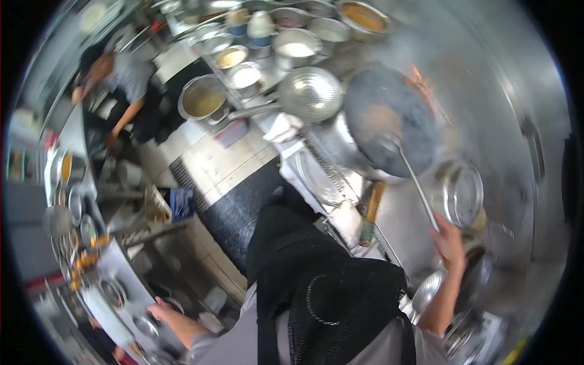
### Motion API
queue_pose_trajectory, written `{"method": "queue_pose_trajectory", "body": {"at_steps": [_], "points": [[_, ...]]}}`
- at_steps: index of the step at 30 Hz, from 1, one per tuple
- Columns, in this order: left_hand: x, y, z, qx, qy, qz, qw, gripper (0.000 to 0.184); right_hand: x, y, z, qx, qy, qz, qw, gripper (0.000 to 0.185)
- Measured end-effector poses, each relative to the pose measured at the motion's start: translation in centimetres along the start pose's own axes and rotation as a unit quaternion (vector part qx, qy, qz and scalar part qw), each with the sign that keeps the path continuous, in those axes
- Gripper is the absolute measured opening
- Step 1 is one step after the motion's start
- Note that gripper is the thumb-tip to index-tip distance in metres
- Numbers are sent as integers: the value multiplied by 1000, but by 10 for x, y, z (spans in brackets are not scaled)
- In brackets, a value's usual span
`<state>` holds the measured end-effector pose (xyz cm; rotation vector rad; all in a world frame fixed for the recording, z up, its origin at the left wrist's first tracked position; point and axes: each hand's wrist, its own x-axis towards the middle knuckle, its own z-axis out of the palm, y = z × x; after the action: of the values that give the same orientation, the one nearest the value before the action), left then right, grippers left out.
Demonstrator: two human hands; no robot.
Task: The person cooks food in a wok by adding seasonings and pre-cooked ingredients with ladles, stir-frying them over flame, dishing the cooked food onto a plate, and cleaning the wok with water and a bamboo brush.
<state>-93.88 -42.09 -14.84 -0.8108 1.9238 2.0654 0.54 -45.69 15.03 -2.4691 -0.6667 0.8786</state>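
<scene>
while haze drifts over the wok (395, 85) and a flame (418, 76) licks at its far right rim, the person's right grip (449, 240) is closed around the handle of a long ladle (417, 179), whose bowl lies inside the wok. the left grip (161, 309) is well apart from the wok, off to its lower left, fingers loosely extended and nothing seen between them, near a round metal dish (146, 326).

the wok is in place over the heat, and the ladle is already in it, so the cooking looks to be under way. a brownish patch shows in the middle of the wok, but haze and blur hide what it is, so how much is left to do cannot be told. no serving from the wok is visible.

counted: one wok, one ladle in use, one perforated strainer (310, 94) just left of the wok, one wooden tool with a green binding (372, 213) on the stove counter (398, 213) below the wok, and one deep steel pot (204, 100) with yellowish contents farther left. bowls and tubs (295, 45) crowd beyond the strainer, at least eight. one co-worker (128, 76) is bent forward, far left of the wok.
</scene>
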Motion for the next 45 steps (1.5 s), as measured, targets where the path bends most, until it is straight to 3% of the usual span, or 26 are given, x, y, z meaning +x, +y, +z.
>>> {"method": "queue_pose_trajectory", "body": {"at_steps": [1,2,3,4,5,6,7,8,9,10,11,13,15,17,21,23,25,28,30,31,33,36,39,41,45], "points": [[-31,-34,25,50,-82,96,991,53,21,23,21,-18,9,-24,999,58],[-59,-74,49,246,-230,201,920,46,29,33,44,70,24,-21,997,58],[-90,-113,74,368,-340,342,795,40,34,33,67,155,35,-24,987,58],[-208,-140,105,417,-377,512,650,33,37,27,86,182,69,-12,981,59],[-314,-176,123,336,-524,383,683,28,41,25,105,210,101,1,972,60],[-401,-196,133,361,-598,514,499,28,60,38,130,126,158,-34,979,60],[-489,-222,125,288,-757,276,518,28,74,46,150,37,210,-66,975,60],[-562,-247,120,170,-823,398,369,32,68,29,158,41,217,-57,974,60],[-624,-252,110,166,-882,361,255,38,59,-2,163,125,175,-22,976,61],[-673,-266,97,104,-894,400,175,42,57,-21,164,210,132,9,969,61],[-709,-286,84,37,-899,411,147,41,61,-23,162,216,142,14,966,61],[-742,-313,68,31,-891,444,86,35,77,-23,156,387,42,0,921,61],[-747,-338,77,44,-884,461,59,31,107,-31,160,351,71,-12,933,60],[-747,-352,82,64,-877,476,32,27,151,-34,165,46,225,-92,969,59],[-744,-352,106,82,-897,432,46,18,150,-72,141,35,162,-53,985,58],[-745,-353,119,64,-911,406,44,19,134,-38,142,36,160,-98,982,59],[-744,-356,128,62,-910,408,40,18,108,-7,143,-62,176,-254,949,62],[-741,-361,135,85,-911,400,45,19,32,-46,116,-97,133,-169,972,62],[-742,-362,140,63,-913,400,49,18,-7,-81,106,20,62,40,997,60],[-741,-363,141,66,-914,398,48,18,-17,-82,106,19,59,43,997,60],[-742,-362,140,74,-919,383,48,18,-30,-81,106,156,14,128,979,55],[-741,-359,137,78,-922,375,56,21,5,-60,136,68,62,36,995,53],[-735,-362,135,90,-917,384,58,24,43,-52,164,50,114,11,992,55],[-732,-364,135,93,-911,401,35,29,67,-44,187,54,227,-4,972,56],[-734,-359,133,97,-907,406,54,33,93,-64,192,129,191,31,972,58]]}}
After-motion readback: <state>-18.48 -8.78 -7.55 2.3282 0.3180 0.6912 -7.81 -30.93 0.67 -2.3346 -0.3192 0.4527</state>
